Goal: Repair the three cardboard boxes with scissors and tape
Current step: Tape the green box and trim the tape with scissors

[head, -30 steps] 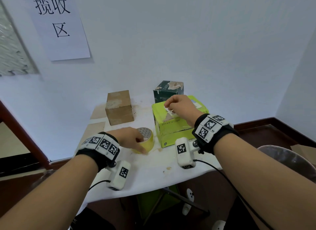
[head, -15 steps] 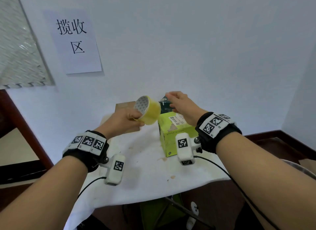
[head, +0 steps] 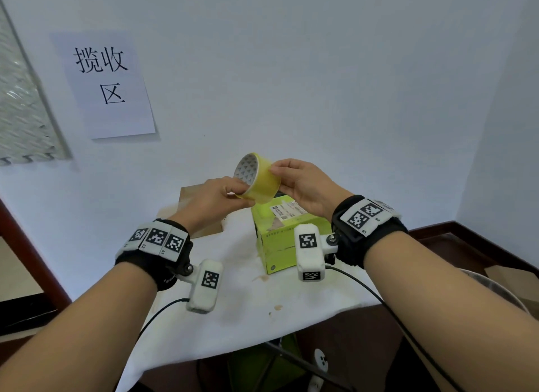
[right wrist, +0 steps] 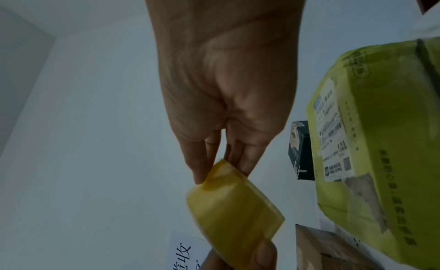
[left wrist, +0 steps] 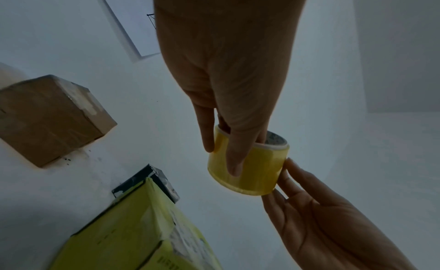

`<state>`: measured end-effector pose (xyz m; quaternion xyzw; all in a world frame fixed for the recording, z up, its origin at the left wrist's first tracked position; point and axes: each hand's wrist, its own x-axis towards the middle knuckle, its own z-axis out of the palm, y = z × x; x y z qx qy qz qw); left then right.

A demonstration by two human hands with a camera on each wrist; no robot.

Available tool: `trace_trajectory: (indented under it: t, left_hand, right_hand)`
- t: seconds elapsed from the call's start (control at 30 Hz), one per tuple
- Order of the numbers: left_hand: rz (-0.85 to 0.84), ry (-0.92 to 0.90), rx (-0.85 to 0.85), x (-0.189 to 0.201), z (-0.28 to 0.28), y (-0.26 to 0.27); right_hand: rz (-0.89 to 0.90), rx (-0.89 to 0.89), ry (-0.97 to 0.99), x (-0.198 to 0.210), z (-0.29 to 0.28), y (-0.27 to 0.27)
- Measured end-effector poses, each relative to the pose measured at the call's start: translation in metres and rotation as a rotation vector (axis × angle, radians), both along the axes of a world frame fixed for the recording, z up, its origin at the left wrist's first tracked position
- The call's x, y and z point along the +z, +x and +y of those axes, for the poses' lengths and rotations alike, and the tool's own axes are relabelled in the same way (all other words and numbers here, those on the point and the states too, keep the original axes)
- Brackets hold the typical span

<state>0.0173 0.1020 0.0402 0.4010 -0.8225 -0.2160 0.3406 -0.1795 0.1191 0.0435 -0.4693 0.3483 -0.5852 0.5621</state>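
At upper left of the head view, a paper sign [head: 108, 83] with black characters hangs on the white wall. Below it, left of centre, a brown cardboard box [head: 201, 213] sits on the white table [head: 239, 318], mostly hidden behind the left hand [head: 214, 200]. Left hand grips the yellow tape roll [head: 258, 178]: thumb on the outer band, other fingers hooked inside the core, as the left wrist view shows. Roll is held in the air at frame centre, above the table, open core tilted toward upper left. Right hand [head: 303, 184] pinches the roll's outer edge, thumb and fingertips pressed onto the yellow band. Below the right hand, a green box [head: 280, 245] with a white shipping label stands on the table. A dark box [left wrist: 152, 180] stands just behind it, seen in the wrist views. Scissors not seen in any view
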Motion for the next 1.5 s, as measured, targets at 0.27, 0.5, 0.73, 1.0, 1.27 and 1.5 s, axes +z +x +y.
trace_trajectory:
  t: [0.27,0.5,0.73,1.0,1.27,1.5]
  left_hand:
    - [-0.135,-0.045,0.055,0.008,0.015,-0.019]
    - [-0.105,0.034,0.048,0.007,0.015,-0.021]
    - [-0.074,0.073,0.039,0.003,0.014,-0.018]
    - [-0.096,0.125,-0.115,0.002,0.003,-0.019]
    - [-0.262,0.171,0.215,-0.027,-0.029,-0.033]
    - [-0.439,0.311,0.167,-0.047,-0.054,-0.044]
  right_hand:
    - [-0.065,-0.031,-0.009,0.000,0.000,-0.005]
    - [-0.061,-0.005,-0.026,-0.005,0.001,-0.009]
    - [-0.077,-0.040,-0.031,-0.009,0.000,-0.004]
    - [-0.027,-0.240,0.101,-0.014,0.003,-0.014]
    - [0.666,0.170,0.567,-0.021,0.031,-0.057]
    - [0.673,-0.108,0.552,-0.040,0.022,-0.054]
